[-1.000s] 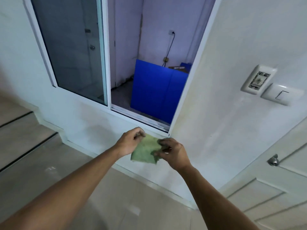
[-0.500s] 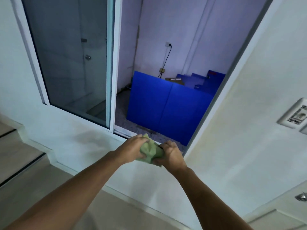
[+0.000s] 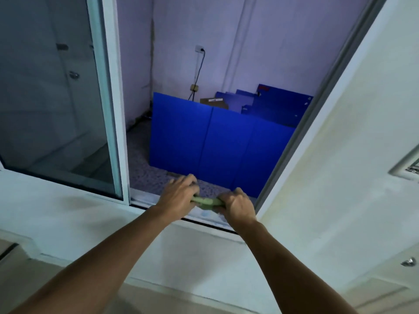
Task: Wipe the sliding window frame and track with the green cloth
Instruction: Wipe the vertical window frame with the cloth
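Observation:
The green cloth [image 3: 206, 202] is bunched into a narrow strip and lies on the bottom track [image 3: 145, 198] of the sliding window. My left hand [image 3: 178, 194] grips its left end and my right hand [image 3: 238, 206] grips its right end, both pressed down on the sill. Most of the cloth is hidden under my fingers. The glass pane [image 3: 52, 91] is slid to the left, with its white frame upright [image 3: 113, 105] beside the open half. The grey right frame [image 3: 317, 105] slants up from the track's right end.
Through the opening stand blue panels [image 3: 215, 146] on a speckled floor, with a wall socket and black cable [image 3: 199, 64] behind. A switch plate [image 3: 408, 166] sits on the wall at the right, a door knob [image 3: 409, 262] lower right.
My hands rose from in front of the wall below the sill onto the track. The cloth went from spread flat to bunched between both hands. The view came closer to the window.

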